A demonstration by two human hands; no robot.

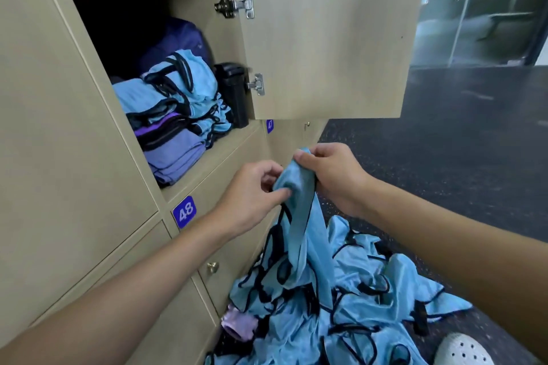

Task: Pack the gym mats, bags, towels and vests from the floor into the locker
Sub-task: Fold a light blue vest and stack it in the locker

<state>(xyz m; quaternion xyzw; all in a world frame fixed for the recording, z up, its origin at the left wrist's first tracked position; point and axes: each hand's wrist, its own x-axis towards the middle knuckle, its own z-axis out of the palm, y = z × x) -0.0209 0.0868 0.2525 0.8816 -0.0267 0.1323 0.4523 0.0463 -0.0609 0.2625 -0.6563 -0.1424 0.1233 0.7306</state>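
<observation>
The locker [212, 154] box is open. Its door [326, 38] swings out to the right and hangs over the dark floor [444, 157]. Inside, a stack of folded blue vests [184, 89] sits on folded purple cloths [175, 154], right at the front edge of the shelf. A dark bag [178, 38] is behind them, and a black box [234, 92] stands by the right wall. Above the stack there is dark, open room up to the top. Below the shelf is a blue tag [184, 212] that says 48. In front of the locker, both hands hold one blue vest [305, 234] up high. The left hand [252, 190] has a closed grip, pinching the cloth with thumb and fingers. The right hand [332, 175] has a closed grip too, curled round the top of the vest. The vest hangs down to a big pile of blue vests [341, 305] on the floor, close to the lower locker doors. A small purple cloth [237, 323] lies at the left edge of the pile, and a white shoe [462, 350] is at the bottom right.
</observation>
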